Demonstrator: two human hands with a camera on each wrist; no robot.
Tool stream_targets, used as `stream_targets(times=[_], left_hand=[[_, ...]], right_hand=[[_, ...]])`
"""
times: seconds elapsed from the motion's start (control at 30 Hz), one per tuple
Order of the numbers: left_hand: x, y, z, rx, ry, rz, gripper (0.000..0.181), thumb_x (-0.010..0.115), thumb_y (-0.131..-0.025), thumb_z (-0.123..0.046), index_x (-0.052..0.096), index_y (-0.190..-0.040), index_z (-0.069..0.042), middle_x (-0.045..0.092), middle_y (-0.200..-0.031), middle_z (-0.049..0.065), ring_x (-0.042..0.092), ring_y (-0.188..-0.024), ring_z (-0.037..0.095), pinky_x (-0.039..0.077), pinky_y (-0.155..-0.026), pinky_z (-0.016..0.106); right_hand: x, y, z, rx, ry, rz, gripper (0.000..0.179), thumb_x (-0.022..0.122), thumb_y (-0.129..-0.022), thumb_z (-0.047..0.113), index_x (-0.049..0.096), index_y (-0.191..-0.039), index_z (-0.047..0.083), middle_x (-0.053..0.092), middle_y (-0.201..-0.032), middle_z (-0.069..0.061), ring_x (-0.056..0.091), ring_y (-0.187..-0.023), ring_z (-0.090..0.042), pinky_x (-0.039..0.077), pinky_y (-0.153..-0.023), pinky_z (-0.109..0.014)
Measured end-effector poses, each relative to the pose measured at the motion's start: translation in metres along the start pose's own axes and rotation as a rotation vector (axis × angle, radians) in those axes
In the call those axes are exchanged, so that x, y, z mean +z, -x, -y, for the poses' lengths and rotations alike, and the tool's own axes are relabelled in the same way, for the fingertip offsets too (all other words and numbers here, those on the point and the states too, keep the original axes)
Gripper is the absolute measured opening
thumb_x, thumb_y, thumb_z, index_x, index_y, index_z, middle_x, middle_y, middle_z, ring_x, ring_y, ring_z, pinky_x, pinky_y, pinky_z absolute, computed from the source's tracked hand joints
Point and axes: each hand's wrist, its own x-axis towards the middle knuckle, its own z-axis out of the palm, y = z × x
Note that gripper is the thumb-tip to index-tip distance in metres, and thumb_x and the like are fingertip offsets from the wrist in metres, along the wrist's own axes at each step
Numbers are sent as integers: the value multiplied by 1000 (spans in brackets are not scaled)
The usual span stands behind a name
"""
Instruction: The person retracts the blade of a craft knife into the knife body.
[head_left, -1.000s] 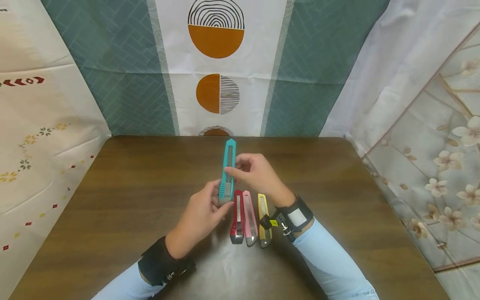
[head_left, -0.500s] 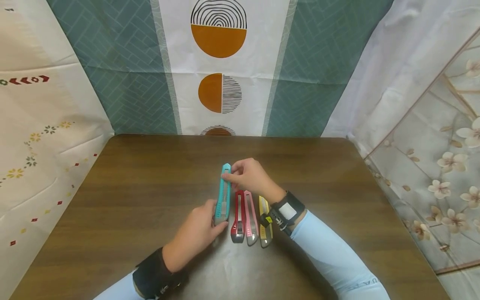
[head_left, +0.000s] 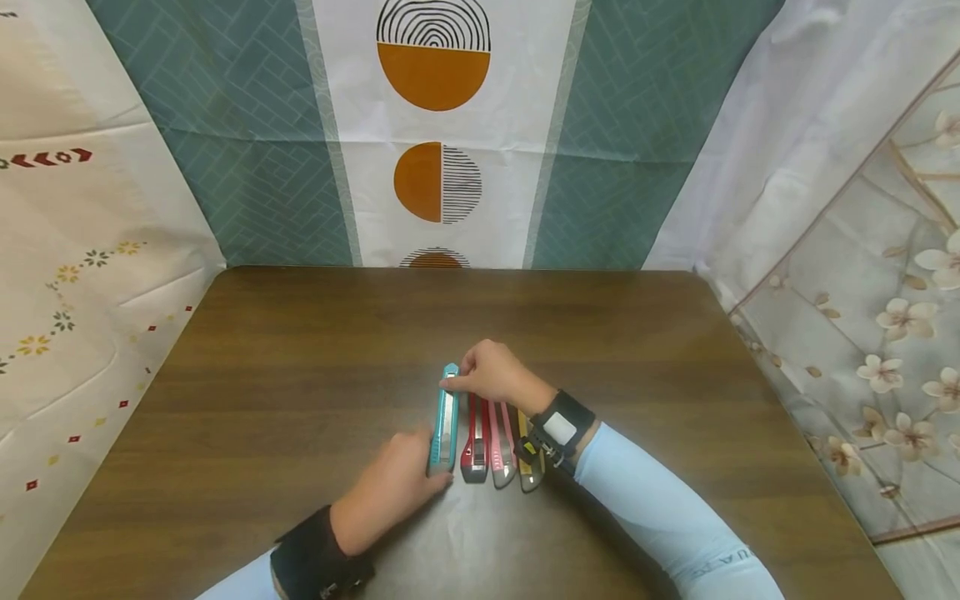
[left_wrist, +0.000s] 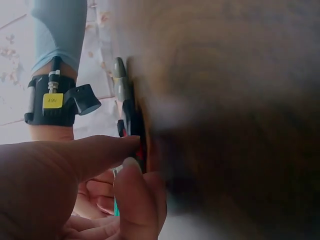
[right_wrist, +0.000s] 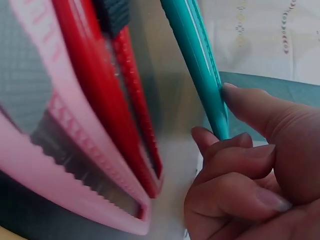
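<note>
A teal utility knife (head_left: 445, 427) lies at the left end of a row, its tip pointing away from me. My right hand (head_left: 497, 373) pinches its far end between thumb and fingers, as the right wrist view also shows on the teal knife (right_wrist: 197, 60). Around the near end are the thumb and fingers of my left hand (head_left: 393, 482), blurred in part. Just right of it sit a red utility knife (head_left: 475, 450), a pink one (head_left: 501, 454) and a yellow one (head_left: 531, 473). My right hand and wrist strap partly cover these three in the head view.
A brown wooden table (head_left: 322, 333) bears the knives. Behind it hangs a green and white patterned cloth (head_left: 255, 167). Pale cloths hang on either side, the right one with a flower print (head_left: 877, 375).
Both hands have brought the teal utility knife nearer to me and down beside the red one. The other three knives stay in place.
</note>
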Motion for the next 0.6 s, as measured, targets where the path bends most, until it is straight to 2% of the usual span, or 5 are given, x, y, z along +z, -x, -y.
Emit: stream_targets(times=[0.13,0.23,0.47,0.6], left_hand=[[1,0,-2,1,-21,16,39,90,-77,-17,62,-98,2,60,-72,3,54,-60,11,51,-53,25],[1,-1,-2,9,-43,17,42,90,-76,-18,63,-99,4,60,-71,4,55,-60,11,53,-52,26],[3,-2,-2,59,-58,15,30,87,-79,-15,60,-84,-3,54,-64,-2,49,-56,10,43,-48,24],[3,-2,-4,64,-49,34,27,85,-80,-14,64,-88,1,58,-66,0,50,-57,10,44,-49,23]], right_hand=[[3,-1,-1,21,13,6,44,81,-88,41,70,-73,0,45,-53,4,43,-51,-11,35,-47,-22],[5,-2,0,36,36,7,46,81,-88,42,68,-70,2,45,-53,4,43,-50,-11,35,-46,-22],[7,-5,1,25,109,-11,54,80,-89,41,50,-53,14,38,-48,6,37,-44,-9,29,-43,-22],[8,-6,0,13,162,-18,58,79,-89,42,45,-50,17,36,-46,8,34,-43,-7,26,-42,-21]])
